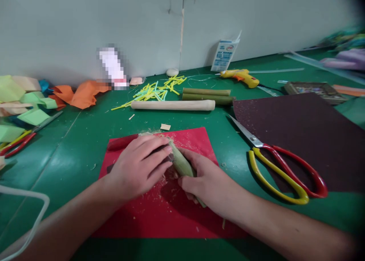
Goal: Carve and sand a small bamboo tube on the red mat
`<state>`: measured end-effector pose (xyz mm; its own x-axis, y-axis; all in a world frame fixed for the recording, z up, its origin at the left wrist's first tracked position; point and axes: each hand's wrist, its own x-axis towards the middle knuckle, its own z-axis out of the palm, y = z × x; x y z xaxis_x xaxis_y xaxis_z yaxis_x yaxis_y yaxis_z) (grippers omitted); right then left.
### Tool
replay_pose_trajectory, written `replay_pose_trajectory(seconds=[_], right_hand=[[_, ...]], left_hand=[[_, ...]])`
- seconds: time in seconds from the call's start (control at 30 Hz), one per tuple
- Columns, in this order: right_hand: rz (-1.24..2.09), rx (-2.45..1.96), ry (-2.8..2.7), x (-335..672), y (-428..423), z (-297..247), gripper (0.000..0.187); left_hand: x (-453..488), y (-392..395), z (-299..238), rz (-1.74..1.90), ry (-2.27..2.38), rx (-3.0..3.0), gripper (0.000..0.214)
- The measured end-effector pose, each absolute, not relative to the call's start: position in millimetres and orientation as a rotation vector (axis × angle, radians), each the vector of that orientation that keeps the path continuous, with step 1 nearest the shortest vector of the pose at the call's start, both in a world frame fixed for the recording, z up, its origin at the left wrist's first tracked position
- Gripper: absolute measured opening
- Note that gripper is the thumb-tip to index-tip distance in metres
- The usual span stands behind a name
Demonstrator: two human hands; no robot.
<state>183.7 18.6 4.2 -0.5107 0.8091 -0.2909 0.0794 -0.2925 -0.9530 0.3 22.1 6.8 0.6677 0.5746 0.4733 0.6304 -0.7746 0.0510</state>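
Observation:
A red sheet (188,211) lies on the green table, dusted with pale shavings. My right hand (207,181) is closed around a short green bamboo stick (180,163) that slants across the sheet. My left hand (139,166) lies over the stick's upper end, fingers curled on a dark piece (159,151) pressed against it; what the piece is I cannot make out. A red handle-like shape (121,142) sticks out from under my left hand.
Large scissors (282,169) with red and yellow handles lie on a dark sheet (308,139) at right. Behind are a pale wooden rod (173,105), two green bamboo pieces (207,95), cut straws (154,91), a yellow glue gun (242,76), and folded coloured paper (31,101) at left.

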Motion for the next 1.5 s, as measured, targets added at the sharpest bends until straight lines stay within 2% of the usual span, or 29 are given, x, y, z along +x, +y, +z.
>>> replay_pose_trajectory(seconds=[0.37, 0.53, 0.67, 0.73, 0.93, 1.1, 1.27, 1.4, 1.5], right_hand=[[2.018, -1.216, -1.298, 186, 20, 5, 0.048], [2.116, -1.076, -0.970, 189, 24, 3, 0.023], [2.219, -1.099, -0.949, 189, 26, 3, 0.047], [2.228, -1.117, -0.931, 188, 25, 2, 0.053], [2.189, -1.120, -0.770, 188, 23, 1, 0.052], [2.225, -1.104, -0.859, 188, 22, 2, 0.056], [2.227, -1.137, -0.827, 188, 22, 4, 0.053], [2.274, -1.110, -0.911, 189, 24, 9, 0.061], [2.220, -1.177, -0.911, 190, 25, 13, 0.057]], left_hand=[[1, 21, 8, -0.675, -1.186, -2.740, 0.037], [2, 18, 8, -0.607, -1.230, -2.720, 0.043], [1, 21, 11, -0.576, -1.130, -2.681, 0.039], [4, 19, 13, -0.568, -1.049, -2.683, 0.036], [9, 11, 15, -0.577, -0.932, -2.767, 0.036], [7, 16, 14, -0.591, -1.100, -2.672, 0.036], [10, 13, 16, -0.617, -0.937, -2.685, 0.034], [6, 20, 16, -0.641, -1.026, -2.662, 0.033], [4, 23, 13, -0.655, -1.059, -2.678, 0.035]])
